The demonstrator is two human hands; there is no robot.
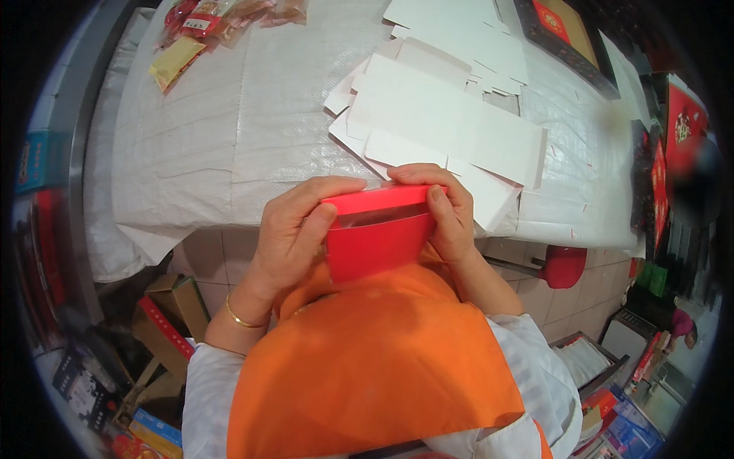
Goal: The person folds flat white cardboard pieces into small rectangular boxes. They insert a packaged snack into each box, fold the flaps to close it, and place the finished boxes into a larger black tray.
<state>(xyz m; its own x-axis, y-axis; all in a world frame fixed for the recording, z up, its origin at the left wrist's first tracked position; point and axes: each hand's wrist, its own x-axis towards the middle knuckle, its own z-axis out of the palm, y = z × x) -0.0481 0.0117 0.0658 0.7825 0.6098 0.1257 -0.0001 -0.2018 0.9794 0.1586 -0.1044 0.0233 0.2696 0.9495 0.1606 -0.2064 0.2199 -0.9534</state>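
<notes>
A red cardboard box (378,249) is held up in front of my orange apron, close to the table's near edge. Its top has a narrow gap between the folded rim and the front panel, and what lies inside is too dark to make out. My left hand (298,222) grips the box's left end, thumb on the front and fingers behind. At the right end my right hand (447,206) pinches the rim between thumb and fingers. Beyond the hands, flat white cardboard blanks (428,107) lie overlapped on the table.
White woven sheeting covers the table (176,145). Packaged goods in clear and yellow wrappers (180,61) sit at the far left. A black-edged box (569,38) stands far right. Below are a red stool (564,266) and, at lower left, a brown carton (172,306).
</notes>
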